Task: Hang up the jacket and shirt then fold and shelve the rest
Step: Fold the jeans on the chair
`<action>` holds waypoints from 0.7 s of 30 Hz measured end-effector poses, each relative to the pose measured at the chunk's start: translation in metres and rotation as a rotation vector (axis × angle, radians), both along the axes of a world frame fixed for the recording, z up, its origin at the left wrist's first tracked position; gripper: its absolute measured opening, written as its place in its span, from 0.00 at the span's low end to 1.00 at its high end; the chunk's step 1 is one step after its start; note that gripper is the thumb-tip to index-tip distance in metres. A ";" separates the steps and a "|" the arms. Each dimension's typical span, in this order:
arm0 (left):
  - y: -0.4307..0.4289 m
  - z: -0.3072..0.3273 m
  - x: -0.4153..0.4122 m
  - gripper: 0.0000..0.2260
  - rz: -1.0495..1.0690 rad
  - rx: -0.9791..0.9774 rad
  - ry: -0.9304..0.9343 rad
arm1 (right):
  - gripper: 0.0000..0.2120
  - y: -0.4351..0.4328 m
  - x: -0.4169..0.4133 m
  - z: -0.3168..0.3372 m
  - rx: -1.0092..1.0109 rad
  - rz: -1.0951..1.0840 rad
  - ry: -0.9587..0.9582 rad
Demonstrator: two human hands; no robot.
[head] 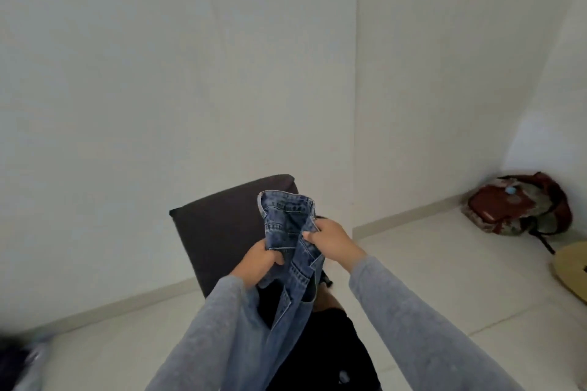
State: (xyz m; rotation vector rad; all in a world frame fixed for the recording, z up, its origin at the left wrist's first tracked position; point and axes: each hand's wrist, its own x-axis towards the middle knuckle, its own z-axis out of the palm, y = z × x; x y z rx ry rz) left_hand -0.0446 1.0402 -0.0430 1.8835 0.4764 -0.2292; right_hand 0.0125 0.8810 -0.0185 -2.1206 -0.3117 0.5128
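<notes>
A pair of blue denim jeans [287, 219] hangs in front of me, waistband up. My left hand [260, 263] grips one side of the waistband, and my right hand [330, 240] grips the other side. The legs drop down between my grey sleeves. Beneath them lies a black garment [327, 349] on a dark chair [219, 228], partly hidden by the jeans and my arms.
White walls meet in a corner ahead. A red and patterned backpack [521, 206] sits on the floor in the right corner. A tan rounded object [571, 273] shows at the right edge. Dark and pale items [22, 365] lie at the bottom left.
</notes>
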 end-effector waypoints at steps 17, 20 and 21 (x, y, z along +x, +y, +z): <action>0.186 0.196 -0.234 0.18 0.636 0.278 -0.639 | 0.15 0.157 -0.172 0.193 0.488 0.155 -0.352; 0.215 0.204 -0.271 0.16 0.717 0.219 -0.716 | 0.10 0.164 -0.195 0.211 0.492 0.132 -0.426; 0.221 0.206 -0.284 0.15 0.712 0.154 -0.715 | 0.09 0.166 -0.203 0.214 0.478 0.131 -0.467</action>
